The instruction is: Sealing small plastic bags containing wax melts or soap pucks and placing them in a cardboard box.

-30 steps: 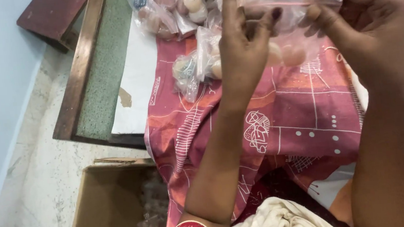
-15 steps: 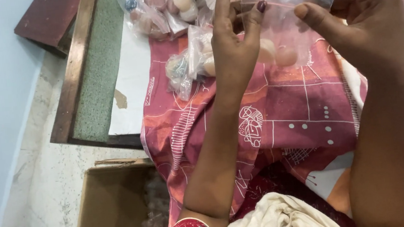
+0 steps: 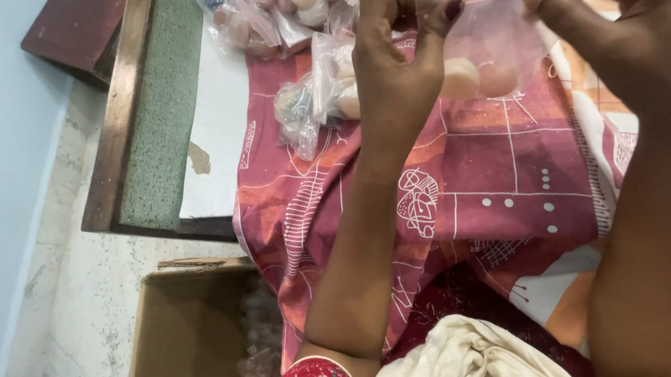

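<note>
You are pinching the bag's (image 3: 494, 39) top strip between both hands, left hand (image 3: 392, 58) and right hand (image 3: 634, 24) closed on it, holding it over the cloth's (image 3: 502, 188) far edge so the pale balls (image 3: 478, 79) are sagging to its bottom.

clear bag (image 3: 494, 39), pale pink lumps; maroon-orange cloth (image 3: 485, 189), white line pattern.

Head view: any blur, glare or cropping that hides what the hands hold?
Head view: soft, even light and mild blur; the clear bag shows faint sheen yet two pale round pieces show through; left hand fully visible, right hand cropped at the frame's edge.
</note>
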